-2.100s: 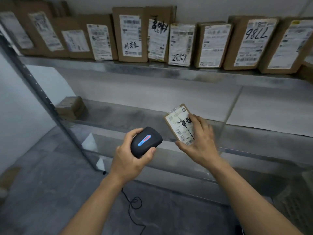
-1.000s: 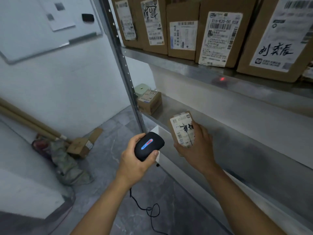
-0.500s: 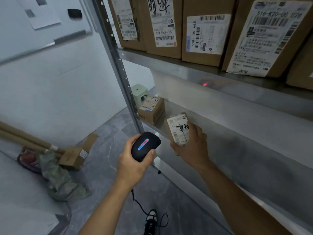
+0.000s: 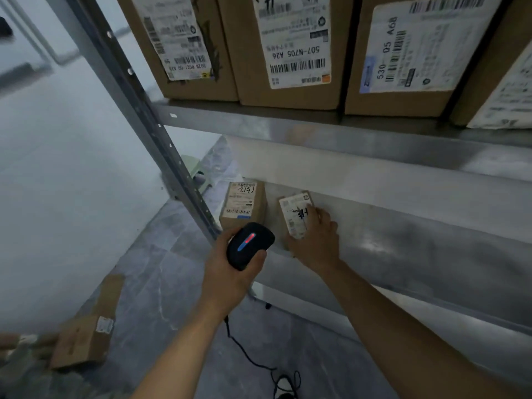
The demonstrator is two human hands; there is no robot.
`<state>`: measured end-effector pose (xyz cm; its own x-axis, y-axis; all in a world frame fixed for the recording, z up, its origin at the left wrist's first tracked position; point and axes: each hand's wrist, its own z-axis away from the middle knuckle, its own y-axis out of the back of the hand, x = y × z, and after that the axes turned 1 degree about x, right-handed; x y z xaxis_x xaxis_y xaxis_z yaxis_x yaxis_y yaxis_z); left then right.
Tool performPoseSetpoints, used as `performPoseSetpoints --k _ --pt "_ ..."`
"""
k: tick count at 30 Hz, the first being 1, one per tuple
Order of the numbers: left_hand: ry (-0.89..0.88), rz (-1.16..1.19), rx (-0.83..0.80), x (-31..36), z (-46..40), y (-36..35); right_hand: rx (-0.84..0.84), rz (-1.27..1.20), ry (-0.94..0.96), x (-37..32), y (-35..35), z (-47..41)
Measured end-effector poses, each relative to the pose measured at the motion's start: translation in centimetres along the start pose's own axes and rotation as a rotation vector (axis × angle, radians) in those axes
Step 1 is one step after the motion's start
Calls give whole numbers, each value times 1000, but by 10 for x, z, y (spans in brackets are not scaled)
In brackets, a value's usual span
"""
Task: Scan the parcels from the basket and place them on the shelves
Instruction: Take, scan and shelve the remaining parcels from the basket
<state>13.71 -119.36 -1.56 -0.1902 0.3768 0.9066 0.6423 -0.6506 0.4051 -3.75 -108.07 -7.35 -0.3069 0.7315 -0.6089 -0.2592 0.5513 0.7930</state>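
Left hand (image 4: 227, 272): is gripping the black scanner (image 4: 250, 245), fingers wrapped round its body; a red-and-blue light strip is glowing on top, and a black cable (image 4: 253, 361) is trailing down to the floor.
Right hand (image 4: 315, 240): is grasping the small parcel (image 4: 296, 214) from its right side, label facing up, at the front edge of the lower shelf (image 4: 403, 249); whether the parcel is resting on the shelf cannot be told.
Neighbouring box (image 4: 243, 204): is sitting just beside the parcel on its left, at the shelf's left end against the perforated upright (image 4: 161, 139).
Upper shelf (image 4: 316, 128): is carrying a row of large labelled cartons (image 4: 288, 50), standing side by side along its front edge.
Floor: a loose cardboard box (image 4: 83, 338) is lying at lower left, well apart from the shelving.
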Motion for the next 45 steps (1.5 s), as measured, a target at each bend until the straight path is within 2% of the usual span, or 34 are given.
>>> performPoseSetpoints --k 4,14,24,36,45 --pt "-17 -33 -65 -15 -24 5 -14 29 -41 -7 -16 -11" --pt "-44 -54 -103 -36 -62 17 39 16 -150 -14 -32 -28" --pt "-21 -20 -118 -46 -62 21 -11 -37 -109 -20 -46 -14" --pt "-83 61 -252 -32 -51 -11 53 -158 -100 6 1 30" --pt "-105 96 -403 -12 -36 -68 136 -303 -259 55 50 85"
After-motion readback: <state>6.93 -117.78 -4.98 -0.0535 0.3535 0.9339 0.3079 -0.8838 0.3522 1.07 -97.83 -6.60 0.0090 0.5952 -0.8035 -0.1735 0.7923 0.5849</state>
